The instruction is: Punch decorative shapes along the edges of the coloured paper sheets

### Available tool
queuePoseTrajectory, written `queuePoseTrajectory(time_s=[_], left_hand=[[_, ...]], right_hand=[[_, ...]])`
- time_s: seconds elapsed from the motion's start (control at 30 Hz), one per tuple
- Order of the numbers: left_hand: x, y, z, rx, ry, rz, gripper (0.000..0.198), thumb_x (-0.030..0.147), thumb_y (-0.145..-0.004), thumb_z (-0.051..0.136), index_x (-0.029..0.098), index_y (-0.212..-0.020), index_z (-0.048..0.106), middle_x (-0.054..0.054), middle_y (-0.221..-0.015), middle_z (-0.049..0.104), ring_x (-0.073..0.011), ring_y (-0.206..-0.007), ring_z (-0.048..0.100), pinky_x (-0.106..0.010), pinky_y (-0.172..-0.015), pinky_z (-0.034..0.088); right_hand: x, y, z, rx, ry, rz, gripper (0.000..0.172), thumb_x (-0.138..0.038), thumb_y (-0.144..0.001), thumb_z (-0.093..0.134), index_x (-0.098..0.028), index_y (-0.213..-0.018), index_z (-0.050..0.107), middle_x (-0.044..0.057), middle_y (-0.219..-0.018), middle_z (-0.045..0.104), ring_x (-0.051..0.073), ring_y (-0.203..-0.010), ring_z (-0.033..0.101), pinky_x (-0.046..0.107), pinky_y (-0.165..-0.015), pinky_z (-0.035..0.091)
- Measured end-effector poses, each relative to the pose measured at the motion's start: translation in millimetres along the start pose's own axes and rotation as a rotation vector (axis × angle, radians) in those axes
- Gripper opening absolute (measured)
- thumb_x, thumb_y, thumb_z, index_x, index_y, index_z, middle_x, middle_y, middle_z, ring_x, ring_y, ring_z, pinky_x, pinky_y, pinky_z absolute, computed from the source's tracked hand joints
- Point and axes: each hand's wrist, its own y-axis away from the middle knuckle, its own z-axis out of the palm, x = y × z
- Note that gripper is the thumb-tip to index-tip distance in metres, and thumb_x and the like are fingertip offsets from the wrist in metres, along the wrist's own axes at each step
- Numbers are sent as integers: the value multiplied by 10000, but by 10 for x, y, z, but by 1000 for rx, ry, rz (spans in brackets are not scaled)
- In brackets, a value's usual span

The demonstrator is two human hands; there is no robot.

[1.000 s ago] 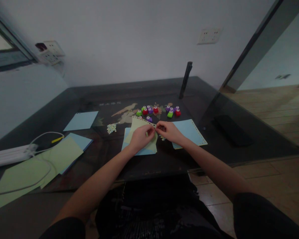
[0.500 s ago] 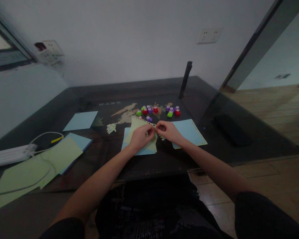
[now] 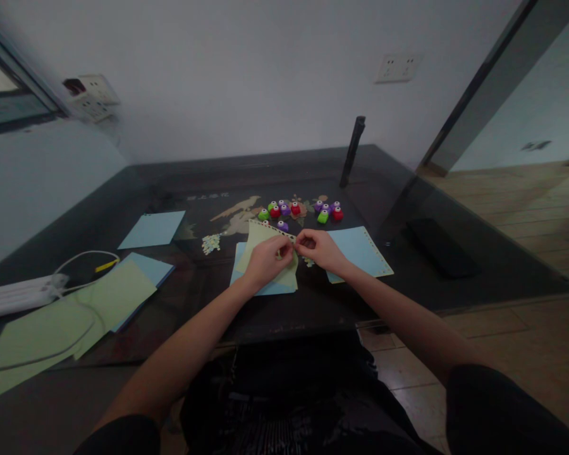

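Observation:
My left hand (image 3: 269, 259) is closed on a pale yellow-green sheet of paper (image 3: 256, 240) whose upper edge carries a row of punched holes. Against that sheet's right corner, my right hand (image 3: 318, 246) is pinched; whatever lies between its fingertips is too small to make out. Both hands nearly touch. Under the yellow-green sheet lies a light blue sheet (image 3: 277, 289). Beside my right wrist rests another light blue sheet (image 3: 360, 251) with small marks or holes along its right edge. Small pale pieces (image 3: 308, 261) show partly below my right fingers.
Several small red, green and purple toy-like pieces (image 3: 283, 208) with eye-like tops stand behind my hands. A pile of tiny pale bits (image 3: 211, 244) lies to the left. Further left are yellow-green sheets (image 3: 42, 328), a white power strip (image 3: 19, 297) and its cable. A dark post (image 3: 352, 151) rises at the back.
Almost nothing differs. Both hands stay pinched at the sheet's corner, and the whole view has shifted very slightly.

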Motion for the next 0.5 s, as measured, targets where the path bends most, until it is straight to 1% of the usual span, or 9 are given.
queuePoseTrajectory(time_s=[0.3, 0.5], left_hand=[[-12, -14, 10, 54, 41, 10, 95, 134, -767, 509, 184, -686, 504, 21, -661, 514, -119, -625, 468, -230, -595, 364], [-16, -18, 15, 74, 93, 8, 96, 143, -786, 507, 179, -699, 522, 20, -657, 530, -114, -623, 483, -224, -590, 374]], right_hand=[[43, 0, 39, -5, -246, 121, 141, -299, -706, 611, -173, -702, 548, -21, -567, 565, 114, -520, 527, 249, -546, 437], [32, -5, 32, -14, -311, 141, 151, -306, -713, 626, -173, -714, 556, -22, -567, 581, 111, -516, 541, 251, -550, 461]])
